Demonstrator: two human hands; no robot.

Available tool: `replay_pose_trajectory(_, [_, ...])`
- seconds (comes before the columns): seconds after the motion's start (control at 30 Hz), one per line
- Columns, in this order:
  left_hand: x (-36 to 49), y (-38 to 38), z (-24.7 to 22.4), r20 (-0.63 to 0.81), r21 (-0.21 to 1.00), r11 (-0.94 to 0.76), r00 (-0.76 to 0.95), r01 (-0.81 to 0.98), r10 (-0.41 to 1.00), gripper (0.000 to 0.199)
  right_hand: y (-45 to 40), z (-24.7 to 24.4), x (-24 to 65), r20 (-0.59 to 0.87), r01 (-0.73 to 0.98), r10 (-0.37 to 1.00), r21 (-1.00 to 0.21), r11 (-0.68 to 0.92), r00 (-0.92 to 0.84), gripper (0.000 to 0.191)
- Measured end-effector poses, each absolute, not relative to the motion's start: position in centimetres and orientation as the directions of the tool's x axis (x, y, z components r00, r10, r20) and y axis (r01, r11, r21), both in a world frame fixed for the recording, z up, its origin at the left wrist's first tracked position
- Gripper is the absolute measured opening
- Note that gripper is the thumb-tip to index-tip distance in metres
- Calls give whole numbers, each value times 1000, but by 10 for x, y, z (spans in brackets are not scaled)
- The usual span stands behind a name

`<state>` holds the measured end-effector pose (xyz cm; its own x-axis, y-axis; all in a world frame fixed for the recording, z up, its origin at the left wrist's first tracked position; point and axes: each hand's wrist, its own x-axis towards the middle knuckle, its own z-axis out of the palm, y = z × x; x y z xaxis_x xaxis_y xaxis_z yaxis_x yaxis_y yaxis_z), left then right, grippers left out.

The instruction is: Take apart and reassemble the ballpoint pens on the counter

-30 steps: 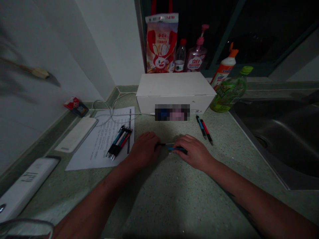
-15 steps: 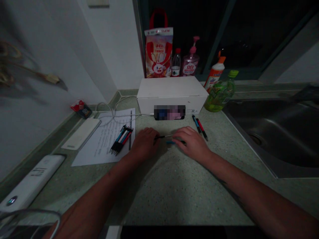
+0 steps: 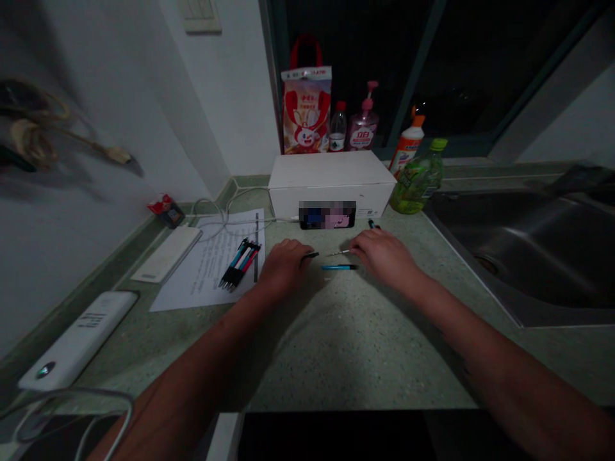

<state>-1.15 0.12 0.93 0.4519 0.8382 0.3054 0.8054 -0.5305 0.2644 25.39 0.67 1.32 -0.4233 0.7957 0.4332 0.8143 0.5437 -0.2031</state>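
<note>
My left hand (image 3: pixel 285 266) is closed on a short black pen part (image 3: pixel 311 255) whose end points right. Facing it across a small gap, my right hand (image 3: pixel 384 255) pinches a thin whitish rod (image 3: pixel 339 252), tip to the left. A blue pen barrel with a black end (image 3: pixel 339 267) lies on the counter just below the rod. Behind my right hand the end of another pen (image 3: pixel 373 224) shows; the rest is hidden. Several pens (image 3: pixel 240 264) lie side by side on a printed sheet (image 3: pixel 180 282) left of my left hand.
A phone (image 3: pixel 327 216) leans on a white box (image 3: pixel 331 173), with bottles and a bag behind. A green bottle (image 3: pixel 420 179) stands beside the sink (image 3: pixel 523 250). A white power bank (image 3: pixel 168 254), cables and a white device (image 3: pixel 79 339) occupy the left.
My hands have moved apart; the black part and the whitish rod now have a gap between them. My right hand has shifted right, uncovering the blue barrel and covering pens behind. The view has shifted slightly.
</note>
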Motion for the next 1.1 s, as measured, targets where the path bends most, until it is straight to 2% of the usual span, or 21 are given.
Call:
replay_pose_trajectory(0.27, [-10, -3, 12, 119, 203, -426, 409, 882, 905, 16, 6, 23, 244, 256, 817, 846, -240, 524, -467, 15])
replay_pose_trajectory(0.43, [-6, -7, 14, 233, 271, -506, 455, 819, 860, 22, -11, 18, 230, 233, 819, 851, -242, 520, -471, 15])
replay_pose_trajectory(0.6, [-1, -8, 9, 238, 279, -599, 551, 750, 800, 16, -19, 20, 229, 261, 783, 826, -272, 560, -500, 14])
replay_pose_trajectory(0.9, [-3, -8, 14, 235, 258, -590, 543, 765, 806, 20, -16, 27, 251, 226, 785, 842, -307, 538, -489, 15])
replay_pose_trajectory(1.1, [2, -12, 14, 244, 360, -583, 530, 728, 812, 24, -17, 30, 250, 207, 783, 847, -323, 531, -489, 14])
